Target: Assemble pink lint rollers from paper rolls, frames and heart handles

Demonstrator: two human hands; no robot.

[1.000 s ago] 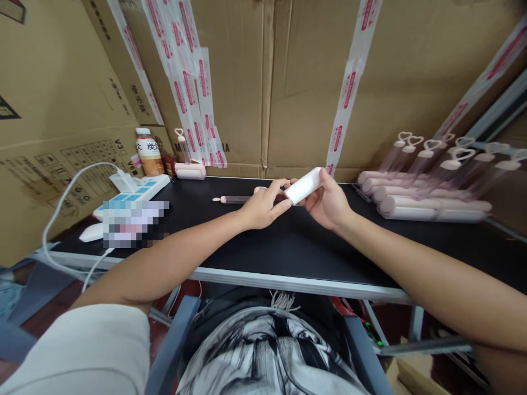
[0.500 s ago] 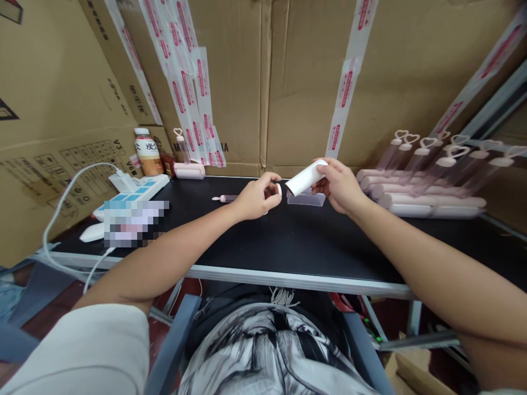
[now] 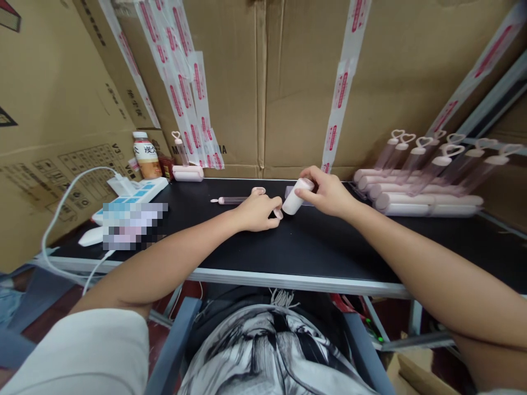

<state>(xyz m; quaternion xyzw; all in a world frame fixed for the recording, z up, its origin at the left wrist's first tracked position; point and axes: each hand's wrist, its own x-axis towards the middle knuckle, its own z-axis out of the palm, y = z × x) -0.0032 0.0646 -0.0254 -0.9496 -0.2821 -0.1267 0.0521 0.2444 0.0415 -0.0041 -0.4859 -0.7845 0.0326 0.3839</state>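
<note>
My right hand grips a short white tube, tilted, with its lower end toward my left hand; a pinkish round end shows at its top. Between the fingertips of my left hand is a small pale pink round cap, close beside the tube but apart from it. Just behind my left hand, another pale pink round piece lies on the black table. A slim clear pinkish tube with a pale tip lies left of that hand. Partly hidden behind the white tube is a clear plastic piece.
Several pink-and-white rolls with heart-topped clear tubes are stacked at the right. One similar set stands at the back left, near a drink bottle. A power strip with white cables lies left. Cardboard walls the back.
My right hand has turned the white tube steeper and brought it lower. My left hand has moved slightly down, still with the cap, and another round piece now shows behind it.
</note>
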